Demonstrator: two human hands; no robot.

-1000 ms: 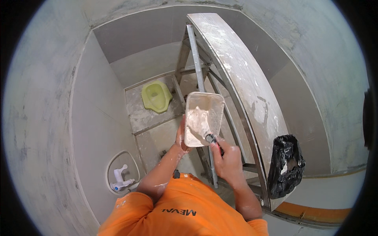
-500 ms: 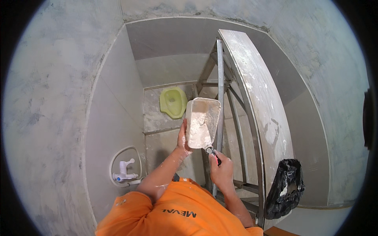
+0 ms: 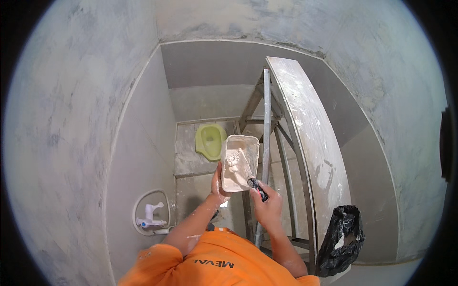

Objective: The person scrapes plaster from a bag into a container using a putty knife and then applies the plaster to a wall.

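My left hand grips a pale rectangular plastic tub by its left side, with the thumb and fingers partly hidden by the tub. Whitish, pasty filler lies inside, lumpy toward the left and smeared along the walls. At the tub's near right corner, my right hand is closed round the black and red handle of a putty knife. Its blade reaches into the tub and is hard to tell apart from the filler. Both forearms carry white smears.
Right of the tub stands a metal trestle bearing a long, stained plank. A black plastic bag sits at the plank's near end. Beyond lies a yellow-green squat toilet. A white tap with a hose projects from the left wall.
The view has tilted, so the room sits lower in the picture. The tub has shifted slightly left and nearer, and the knife handle now overlaps its near right corner. The filler's shape has changed.
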